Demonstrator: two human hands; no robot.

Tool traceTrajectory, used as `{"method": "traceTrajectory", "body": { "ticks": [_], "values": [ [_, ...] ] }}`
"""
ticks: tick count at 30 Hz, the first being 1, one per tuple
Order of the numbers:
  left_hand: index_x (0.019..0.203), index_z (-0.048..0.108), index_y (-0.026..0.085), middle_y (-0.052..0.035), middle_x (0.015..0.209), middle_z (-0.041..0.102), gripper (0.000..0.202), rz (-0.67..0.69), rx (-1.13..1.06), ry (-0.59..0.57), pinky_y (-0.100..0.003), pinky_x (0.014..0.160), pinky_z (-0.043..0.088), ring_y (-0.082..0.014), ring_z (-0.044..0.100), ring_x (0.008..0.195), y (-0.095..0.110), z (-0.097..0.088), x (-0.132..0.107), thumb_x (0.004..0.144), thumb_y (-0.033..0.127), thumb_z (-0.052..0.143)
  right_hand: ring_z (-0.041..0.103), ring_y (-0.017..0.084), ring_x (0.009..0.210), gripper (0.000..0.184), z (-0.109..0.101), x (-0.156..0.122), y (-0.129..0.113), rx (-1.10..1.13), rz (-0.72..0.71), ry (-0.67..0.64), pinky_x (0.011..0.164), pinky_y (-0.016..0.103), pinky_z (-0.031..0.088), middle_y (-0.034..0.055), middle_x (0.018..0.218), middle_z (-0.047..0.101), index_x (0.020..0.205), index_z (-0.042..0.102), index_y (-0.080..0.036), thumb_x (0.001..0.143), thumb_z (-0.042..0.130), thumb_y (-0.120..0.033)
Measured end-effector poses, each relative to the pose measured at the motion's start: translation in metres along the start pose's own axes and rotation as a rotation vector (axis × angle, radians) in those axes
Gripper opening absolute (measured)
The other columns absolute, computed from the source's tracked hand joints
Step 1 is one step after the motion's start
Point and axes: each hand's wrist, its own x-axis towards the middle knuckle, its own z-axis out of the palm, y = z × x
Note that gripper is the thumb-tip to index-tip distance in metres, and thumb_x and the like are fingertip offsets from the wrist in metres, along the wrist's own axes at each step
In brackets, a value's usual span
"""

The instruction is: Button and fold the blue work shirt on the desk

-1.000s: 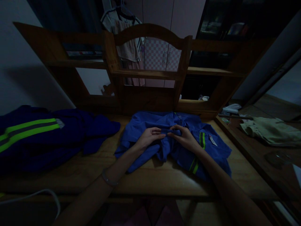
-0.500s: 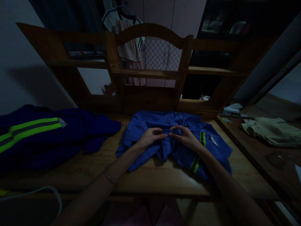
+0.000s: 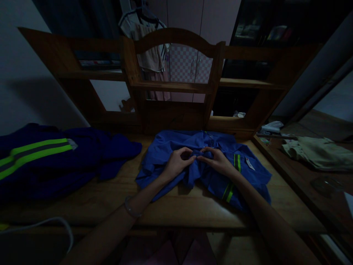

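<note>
A blue work jacket [image 3: 171, 143] with yellow-green reflective bands lies rumpled on the wooden desk [image 3: 193, 211]. Near its middle, my left hand [image 3: 179, 160] pinches a raised fold of the cloth between thumb and fingers. Close beside it, my right hand [image 3: 216, 160] pinches the same fold from the other side. The thumbs almost meet over the gathered cloth. Whether a button or other fastener sits between the fingertips is too dark and small to tell. A white label [image 3: 250, 163] shows on the jacket's right part.
A darker blue garment [image 3: 82, 158] with a reflective band lies on the left. Behind the desk rises a wooden shelf frame [image 3: 176, 87]. To the right are a folded pale garment [image 3: 317, 152] and a raised desk edge. A white cable [image 3: 52, 220] curves at lower left.
My left wrist and fingers have shifted slightly, with the fingers more curled round the fold. The pinched cloth is bunched a little differently; both hands remain at the same spot.
</note>
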Motion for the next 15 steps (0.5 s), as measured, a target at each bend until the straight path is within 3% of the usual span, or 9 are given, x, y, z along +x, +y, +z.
{"method": "traceTrajectory", "body": {
  "ticks": [8, 15],
  "values": [
    [0.092, 0.060, 0.016, -0.0024, 0.090, 0.062, 0.014, 0.131, 0.246, 0.105, -0.025, 0.078, 0.047, -0.0146, 0.059, 0.084, 0.008, 0.001, -0.004, 0.080, 0.025, 0.058, 0.060, 0.019, 0.084, 0.018, 0.005, -0.001, -0.007, -0.015, -0.020, 0.084, 0.078, 0.025, 0.042, -0.0015, 0.090, 0.064, 0.092, 0.066, -0.019, 0.086, 0.066, -0.035],
    [0.091, 0.058, 0.017, -0.0022, 0.089, 0.061, 0.012, 0.197, 0.276, 0.060, -0.026, 0.080, 0.047, -0.0145, 0.059, 0.086, 0.012, 0.002, -0.007, 0.083, 0.024, 0.055, 0.059, 0.018, 0.086, 0.015, 0.011, 0.000, -0.006, 0.028, -0.039, 0.158, 0.080, 0.024, 0.042, -0.0014, 0.090, 0.063, 0.093, 0.066, -0.018, 0.083, 0.066, -0.029]
  ]
}}
